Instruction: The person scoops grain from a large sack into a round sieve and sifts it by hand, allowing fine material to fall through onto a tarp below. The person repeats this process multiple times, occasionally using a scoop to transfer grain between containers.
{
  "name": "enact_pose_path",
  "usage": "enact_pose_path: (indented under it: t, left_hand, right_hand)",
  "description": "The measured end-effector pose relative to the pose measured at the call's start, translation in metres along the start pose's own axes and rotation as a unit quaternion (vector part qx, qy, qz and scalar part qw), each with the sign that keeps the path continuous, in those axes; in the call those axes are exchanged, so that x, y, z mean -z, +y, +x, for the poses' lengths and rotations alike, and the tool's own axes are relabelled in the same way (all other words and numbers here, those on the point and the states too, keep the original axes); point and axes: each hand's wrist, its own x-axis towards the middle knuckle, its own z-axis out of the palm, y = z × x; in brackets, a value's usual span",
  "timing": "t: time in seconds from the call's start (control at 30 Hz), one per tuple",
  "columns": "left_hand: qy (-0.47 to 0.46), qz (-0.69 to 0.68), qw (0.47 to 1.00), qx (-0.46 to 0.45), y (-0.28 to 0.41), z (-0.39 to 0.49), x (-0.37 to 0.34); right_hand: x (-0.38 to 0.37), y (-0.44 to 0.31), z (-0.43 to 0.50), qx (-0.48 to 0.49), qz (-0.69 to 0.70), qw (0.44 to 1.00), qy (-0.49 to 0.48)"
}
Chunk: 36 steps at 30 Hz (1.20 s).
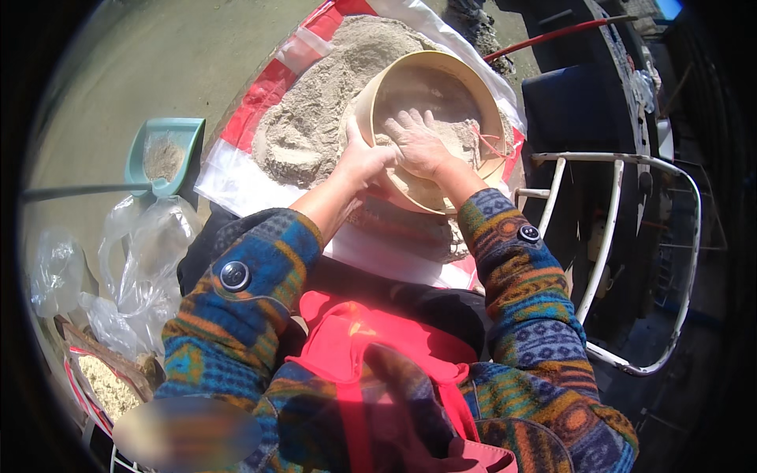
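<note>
A round sieve (383,88) with a wide pale rim tilts over a heap of beige powder (301,124). My left hand (368,158) grips the near left part of its rim, thumb towards the inside. Inside the sieve, my right hand (414,142) lies palm down on the powder, fingers spread and dusted with it. Sifting mesh shows as a greyish surface (429,88) beyond my fingertips. A thin red cord (488,139) hangs at the right side of the rim. Beneath the heap is a red and white plastic sheet (260,112).
On the left stand a teal dustpan (192,127) holding some powder and clear plastic bags (145,254). An open bag of yellowish meal (109,384) sits lower left. To the right are a white metal frame (615,236), a dark blue container (562,112) and a red pole (550,36).
</note>
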Motion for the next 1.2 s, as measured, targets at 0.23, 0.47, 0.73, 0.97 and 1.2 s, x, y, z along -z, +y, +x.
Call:
enact_pose_path:
  t: [0.23,0.47,0.73,0.97,1.2]
  left_hand:
    - [0.016,-0.003,1.000,0.000,0.009,-0.010,-0.010]
    - [0.059,-0.079,0.995,-0.011,0.003,-0.013,-0.009]
    - [0.032,-0.087,0.993,0.077,0.018,-0.026,-0.009]
    - [0.057,-0.028,0.997,0.035,0.013,-0.014,-0.009]
    - [0.043,-0.072,0.996,0.040,0.002,-0.018,-0.006]
  right_hand:
    - [0.005,0.087,-0.026,-0.150,0.015,0.985,0.082]
    - [0.002,0.073,-0.040,-0.255,0.021,0.967,-0.007]
    - [0.001,0.009,0.001,-0.269,0.446,0.849,0.085]
    - [0.011,0.052,-0.026,-0.223,0.263,0.937,0.055]
    - [0.006,-0.018,-0.034,-0.154,0.353,0.922,-0.036]
